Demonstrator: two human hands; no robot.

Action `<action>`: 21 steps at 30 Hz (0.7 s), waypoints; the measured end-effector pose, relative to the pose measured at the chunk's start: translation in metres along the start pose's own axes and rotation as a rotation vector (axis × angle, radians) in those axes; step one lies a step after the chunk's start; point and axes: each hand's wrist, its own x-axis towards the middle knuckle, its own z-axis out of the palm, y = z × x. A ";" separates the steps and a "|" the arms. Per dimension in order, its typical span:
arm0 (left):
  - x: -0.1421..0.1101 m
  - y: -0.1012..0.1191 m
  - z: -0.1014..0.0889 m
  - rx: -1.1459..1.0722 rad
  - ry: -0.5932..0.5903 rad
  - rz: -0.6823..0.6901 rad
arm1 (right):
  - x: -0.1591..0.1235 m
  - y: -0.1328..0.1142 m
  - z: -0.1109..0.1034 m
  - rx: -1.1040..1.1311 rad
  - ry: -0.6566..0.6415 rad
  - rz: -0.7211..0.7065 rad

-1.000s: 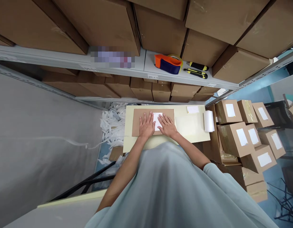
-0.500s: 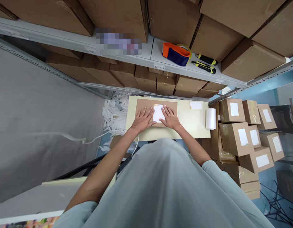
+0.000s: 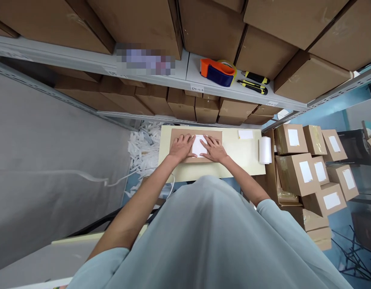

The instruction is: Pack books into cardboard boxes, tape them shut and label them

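A flat-topped cardboard box (image 3: 185, 159) lies on the cream table (image 3: 233, 170), with a white label (image 3: 199, 147) on its upper face. My left hand (image 3: 182, 147) rests on the cardboard with fingers spread, its tips at the label's left edge. From the other side my right hand (image 3: 214, 149) lies on the label's right edge, thumb and fingers apart. Neither hand grips anything. Part of the label is hidden under my fingers.
A white label roll (image 3: 265, 150) and a loose label (image 3: 245, 134) lie at the table's right. Labelled boxes (image 3: 298, 176) are stacked beyond. Above, a shelf (image 3: 185, 69) holds cartons, a tape dispenser (image 3: 218, 73) and utility knives (image 3: 254, 82). Paper scraps (image 3: 143, 146) lie left.
My left hand has slid from the label's left part outward and its fingers are now more bent. My right hand stays at the label's right side. The camera view has shifted a little.
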 end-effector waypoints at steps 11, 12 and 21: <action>-0.011 -0.008 0.017 -0.022 0.042 0.000 | 0.000 -0.010 0.014 0.058 0.072 0.063; -0.011 -0.009 0.015 -0.026 0.041 -0.003 | 0.000 -0.010 0.013 0.057 0.073 0.065; -0.077 -0.016 0.076 -0.585 0.412 -0.781 | -0.093 -0.005 0.062 0.570 0.402 0.562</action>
